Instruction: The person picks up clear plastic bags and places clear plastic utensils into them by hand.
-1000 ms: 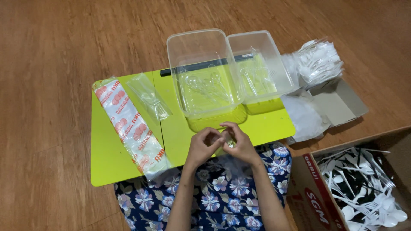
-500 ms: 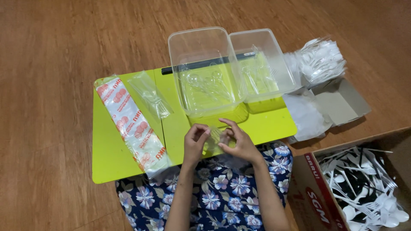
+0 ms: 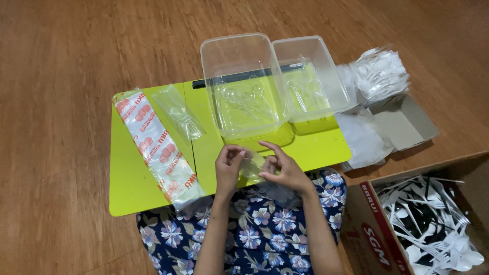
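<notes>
My left hand point(image 3: 227, 167) and my right hand point(image 3: 281, 167) meet over the near edge of a lime-green lap table point(image 3: 127, 178). Both pinch a small clear plastic sleeve point(image 3: 253, 165) held between them; what is inside it I cannot make out. Just beyond the hands stands a clear plastic tub point(image 3: 243, 84) with a few clear plastic spoons in it. A second clear tub point(image 3: 309, 76) with clear cutlery stands to its right.
A long red-and-white printed pack of sleeves point(image 3: 158, 147) and a loose clear bag point(image 3: 179, 112) lie on the table's left half. To the right are a pile of wrapped white cutlery point(image 3: 379, 71), an open flat box point(image 3: 402, 125), and a carton point(image 3: 372, 229) with several white forks and spoons.
My hands have drawn back from the tub toward the table's near edge, and the clear sleeve now shows between them.
</notes>
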